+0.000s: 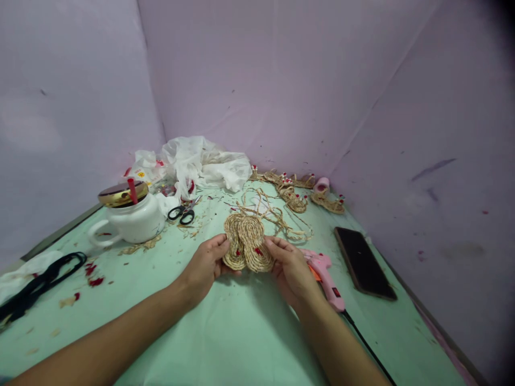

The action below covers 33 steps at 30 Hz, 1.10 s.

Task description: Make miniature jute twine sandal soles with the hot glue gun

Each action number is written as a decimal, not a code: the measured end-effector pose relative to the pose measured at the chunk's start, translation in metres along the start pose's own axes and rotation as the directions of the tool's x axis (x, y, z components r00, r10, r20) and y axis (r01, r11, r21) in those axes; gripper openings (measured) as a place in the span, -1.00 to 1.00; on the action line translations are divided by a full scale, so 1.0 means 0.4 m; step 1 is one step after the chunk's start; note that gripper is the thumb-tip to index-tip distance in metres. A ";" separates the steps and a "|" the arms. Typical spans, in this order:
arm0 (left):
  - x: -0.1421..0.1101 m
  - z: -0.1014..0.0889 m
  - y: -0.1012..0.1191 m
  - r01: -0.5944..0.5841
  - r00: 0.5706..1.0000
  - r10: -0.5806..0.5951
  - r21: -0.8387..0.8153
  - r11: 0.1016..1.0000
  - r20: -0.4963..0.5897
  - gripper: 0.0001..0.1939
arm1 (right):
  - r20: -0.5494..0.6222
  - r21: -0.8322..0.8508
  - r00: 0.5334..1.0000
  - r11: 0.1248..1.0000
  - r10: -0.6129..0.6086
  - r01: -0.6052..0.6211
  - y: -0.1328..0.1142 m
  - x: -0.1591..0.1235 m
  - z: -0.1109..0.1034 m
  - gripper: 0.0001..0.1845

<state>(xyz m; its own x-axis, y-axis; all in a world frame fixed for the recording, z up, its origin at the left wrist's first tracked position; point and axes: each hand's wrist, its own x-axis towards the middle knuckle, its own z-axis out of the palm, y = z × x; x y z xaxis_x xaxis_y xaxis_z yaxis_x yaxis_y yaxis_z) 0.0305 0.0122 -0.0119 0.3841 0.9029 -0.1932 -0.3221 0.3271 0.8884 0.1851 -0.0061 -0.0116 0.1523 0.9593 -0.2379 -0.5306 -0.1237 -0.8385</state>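
Two small woven straw soles are held side by side above the table, their coiled faces toward me and small red bits near their lower ends. My left hand point(211, 260) is closed on the edge of the left straw sole point(232, 241). The right straw sole point(252, 236) is pinched at its edge by my right hand point(287, 262). The soles overlap or touch along the middle. Behind them lies a loose tangle of straw cord point(281, 220). A pink glue gun point(332, 284) rests just right of my right hand, partly hidden by it.
Black-handled scissors point(185, 213) and a white mug point(139, 220) with a gold lid stand left. White plastic bags point(205, 161) are heaped behind. Small straw slippers point(295, 201) with red and white trim and a pink roll point(322, 185) lie by the wall. A phone point(364, 262) lies right, black cord point(44, 281) left.
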 end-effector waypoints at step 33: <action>0.004 0.000 0.001 -0.013 1.000 0.013 0.001 1.000 -0.006 -0.74 | 0.000 -0.127 0.988 0.980 -0.152 0.151 -0.002 -0.017 0.004 -0.71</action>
<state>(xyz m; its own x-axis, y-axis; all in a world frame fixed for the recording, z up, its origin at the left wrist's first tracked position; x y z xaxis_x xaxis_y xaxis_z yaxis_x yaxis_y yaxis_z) 0.0309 0.0136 -0.0116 0.3748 0.9087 -0.1836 -0.3267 0.3148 0.8912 0.1831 -0.0120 -0.0086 0.2310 0.9670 -0.1078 -0.3914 -0.0091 -0.9202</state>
